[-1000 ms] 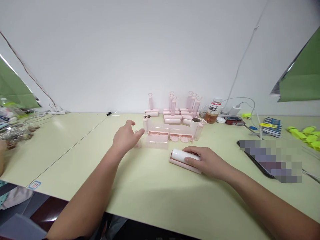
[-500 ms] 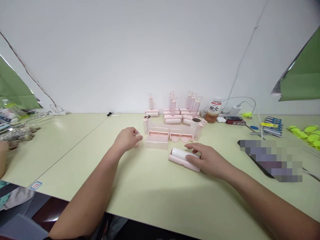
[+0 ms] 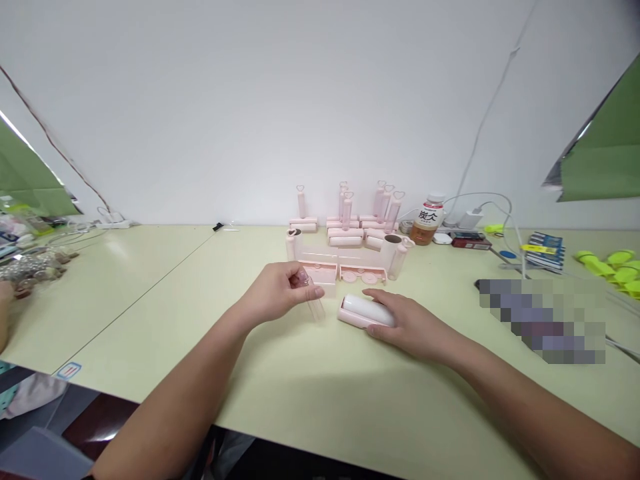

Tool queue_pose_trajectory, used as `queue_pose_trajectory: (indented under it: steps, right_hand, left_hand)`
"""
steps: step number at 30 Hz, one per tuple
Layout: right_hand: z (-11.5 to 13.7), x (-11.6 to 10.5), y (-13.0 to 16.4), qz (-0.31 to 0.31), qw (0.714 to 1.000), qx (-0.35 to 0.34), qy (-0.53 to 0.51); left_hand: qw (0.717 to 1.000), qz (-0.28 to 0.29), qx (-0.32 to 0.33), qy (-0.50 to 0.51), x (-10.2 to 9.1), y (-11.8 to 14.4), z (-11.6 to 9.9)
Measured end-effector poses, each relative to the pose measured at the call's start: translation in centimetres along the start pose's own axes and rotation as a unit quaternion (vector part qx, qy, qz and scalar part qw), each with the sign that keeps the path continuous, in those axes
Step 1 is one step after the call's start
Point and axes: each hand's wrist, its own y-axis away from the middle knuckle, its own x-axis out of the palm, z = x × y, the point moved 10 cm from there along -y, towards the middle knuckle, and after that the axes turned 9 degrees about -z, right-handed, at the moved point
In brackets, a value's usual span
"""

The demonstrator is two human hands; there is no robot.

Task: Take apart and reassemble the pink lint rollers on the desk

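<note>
Holding a small clear tube (image 3: 315, 303) between thumb and fingertips, the left hand (image 3: 276, 293) hovers just above the bench (image 3: 310, 393), with the tube slanting down toward the surface. The right hand (image 3: 407, 323) lies flat with its fingers curled loosely over a white roller in a pink cradle (image 3: 361, 312), pressing it against the bench just beside the tube.

The tube is see-through and looks smooth, so a light pinch near its top end could let it slip or swing; if dropped, it would likely roll across the bench. The roller is round too, and only the resting fingers keep it from turning or sliding in its cradle. Any push between the two parts at a slant could skid the roller away from the palm. Just behind both hands stand open pink trays (image 3: 343, 272) and upright pink tubes (image 3: 293, 245), near enough that a wide sweep of either wrist could knock them over.

The bench is a pale yellow-green top, smooth and matt, set against a plain white wall. Along the back stand more pink rollers with heart-topped handles (image 3: 345, 223), a drink bottle (image 3: 427, 223), chargers and white cables (image 3: 480, 203). Far right lie notebooks (image 3: 545, 250) and bright yellow pieces (image 3: 613, 267); far left, a heap of small brown bits (image 3: 30, 270) and another person's hand at the edge.
</note>
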Motion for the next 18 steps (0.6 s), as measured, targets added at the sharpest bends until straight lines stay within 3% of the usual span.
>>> queue_pose_trajectory:
  steps: [6, 10, 12, 14, 18]
  right_hand:
    - [0.5, -0.2, 0.1, -0.008, 1.000, -0.001, -0.016]
    - [0.2, -0.7, 0.0, -0.033, 0.997, 0.036, -0.061]
    - [-0.2, -0.8, -0.2, -0.045, 0.986, 0.073, -0.139]
    - [-0.3, -0.9, -0.2, -0.048, 0.956, 0.100, -0.271]
    - [0.9, -0.5, 0.3, -0.018, 0.857, 0.124, -0.500]
  left_hand:
    - [0.994, 0.016, 0.034, 0.100, 1.5, 0.1, -0.6]
    - [0.993, 0.038, 0.068, 0.089, 2.5, 0.4, -1.3]
    - [0.992, 0.053, 0.096, 0.065, 3.2, 0.7, -1.9]
    - [0.988, 0.064, 0.131, 0.044, 3.8, 1.1, -2.6]
    - [0.981, 0.077, 0.176, 0.013, 4.7, 1.9, -3.4]
